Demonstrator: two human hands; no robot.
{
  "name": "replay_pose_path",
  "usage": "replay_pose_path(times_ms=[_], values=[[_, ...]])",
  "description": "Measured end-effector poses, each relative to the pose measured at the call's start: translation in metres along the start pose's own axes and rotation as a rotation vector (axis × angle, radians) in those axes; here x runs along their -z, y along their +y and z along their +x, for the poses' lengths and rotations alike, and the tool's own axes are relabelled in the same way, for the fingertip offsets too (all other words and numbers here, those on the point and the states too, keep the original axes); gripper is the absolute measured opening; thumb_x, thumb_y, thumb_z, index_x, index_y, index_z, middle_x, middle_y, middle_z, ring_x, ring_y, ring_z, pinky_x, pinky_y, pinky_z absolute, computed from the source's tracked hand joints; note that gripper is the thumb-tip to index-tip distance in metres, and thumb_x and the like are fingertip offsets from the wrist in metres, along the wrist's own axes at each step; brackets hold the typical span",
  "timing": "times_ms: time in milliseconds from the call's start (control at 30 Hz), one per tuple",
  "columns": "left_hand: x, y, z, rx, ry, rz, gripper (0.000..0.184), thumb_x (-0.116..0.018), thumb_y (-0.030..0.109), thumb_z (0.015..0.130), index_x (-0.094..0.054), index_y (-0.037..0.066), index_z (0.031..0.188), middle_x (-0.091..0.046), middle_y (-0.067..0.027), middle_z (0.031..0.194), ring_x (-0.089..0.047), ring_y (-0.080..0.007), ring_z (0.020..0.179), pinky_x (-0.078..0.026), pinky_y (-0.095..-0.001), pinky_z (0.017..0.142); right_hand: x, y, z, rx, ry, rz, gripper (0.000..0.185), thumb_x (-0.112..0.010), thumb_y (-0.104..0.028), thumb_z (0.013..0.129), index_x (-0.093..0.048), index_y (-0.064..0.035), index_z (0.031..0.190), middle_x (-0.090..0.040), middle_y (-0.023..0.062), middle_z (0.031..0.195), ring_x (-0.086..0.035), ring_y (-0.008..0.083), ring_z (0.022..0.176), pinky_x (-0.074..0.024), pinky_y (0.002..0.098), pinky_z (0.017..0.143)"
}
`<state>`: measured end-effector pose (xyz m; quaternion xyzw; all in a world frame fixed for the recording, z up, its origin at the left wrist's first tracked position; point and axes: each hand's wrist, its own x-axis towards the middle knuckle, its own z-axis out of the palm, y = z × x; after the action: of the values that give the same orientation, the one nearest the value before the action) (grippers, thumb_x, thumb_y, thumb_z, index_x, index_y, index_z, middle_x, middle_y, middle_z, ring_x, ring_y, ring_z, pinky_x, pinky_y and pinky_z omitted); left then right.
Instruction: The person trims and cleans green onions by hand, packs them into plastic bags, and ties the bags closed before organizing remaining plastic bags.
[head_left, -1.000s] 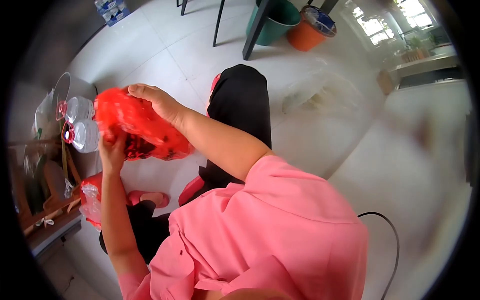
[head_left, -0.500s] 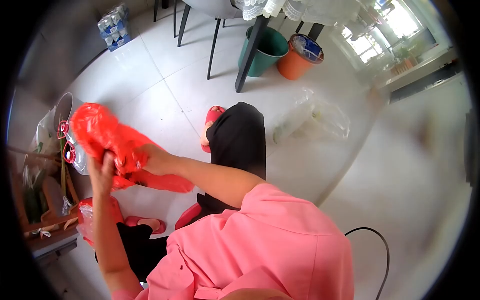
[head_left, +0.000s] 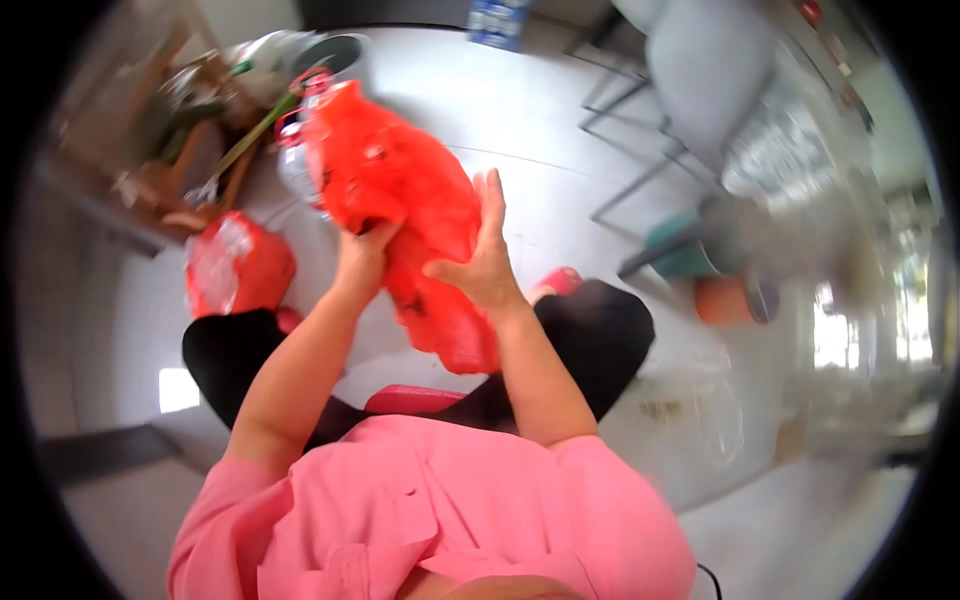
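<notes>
A red plastic bag [head_left: 410, 200], crumpled and elongated, is held up in front of my knees. My left hand [head_left: 365, 255] grips its near left side, the fingertips partly hidden in the folds. Against the bag's right side is my right hand [head_left: 482, 260], its fingers spread and thumb apart, not closed on the plastic. What the bag contains, if anything, cannot be made out. Beside my left knee, a second red plastic bag [head_left: 265, 265] with clear plastic on it stands on the floor.
Behind the held bag are a grey bucket [head_left: 345, 55] and clear containers with red handles [head_left: 298, 165]. A wooden rack [head_left: 205, 150] with vegetables stands at left. A grey chair [head_left: 705, 80], green bin [head_left: 680, 245] and orange bin [head_left: 722, 300] are at right, near clear plastic [head_left: 700, 405].
My view has turned to the left. The red bag now hangs more lengthwise before me. My right hand has come off its grip and opened, while my left hand still holds the bag.
</notes>
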<state>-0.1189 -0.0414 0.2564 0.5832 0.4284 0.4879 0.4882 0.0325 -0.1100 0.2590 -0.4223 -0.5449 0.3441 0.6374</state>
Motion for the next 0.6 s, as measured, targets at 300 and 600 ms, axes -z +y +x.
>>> replay_pose_path(times_ms=[300, 600], values=[[0.017, 0.012, 0.011, 0.587, 0.218, -0.916, 0.037, -0.05, 0.025, 0.087, -0.049, 0.002, 0.116, -0.058, -0.0121, 0.109, -0.057, -0.0269, 0.098, -0.047, -0.0381, 0.086, -0.064, 0.041, -0.019, -0.529, -0.359, 0.435, 0.092, -0.08, -0.018, 0.066, -0.025, -0.0066, 0.139, -0.047, 0.0108, 0.128, -0.047, 0.0206, 0.115, -0.0396, 0.0316, 0.096], [0.083, 0.022, 0.034, 0.069, 0.213, -0.621, 0.036, -0.047, 0.026, 0.088, -0.051, 0.005, 0.117, -0.057, -0.0085, 0.117, -0.053, -0.0271, 0.108, -0.042, -0.0411, 0.095, -0.084, 0.094, -0.04, -0.344, -0.322, -0.203, 0.033, -0.055, -0.002, 0.074, -0.057, -0.0012, 0.107, -0.063, 0.0068, 0.093, -0.057, 0.011, 0.087, -0.0457, 0.0268, 0.077]])
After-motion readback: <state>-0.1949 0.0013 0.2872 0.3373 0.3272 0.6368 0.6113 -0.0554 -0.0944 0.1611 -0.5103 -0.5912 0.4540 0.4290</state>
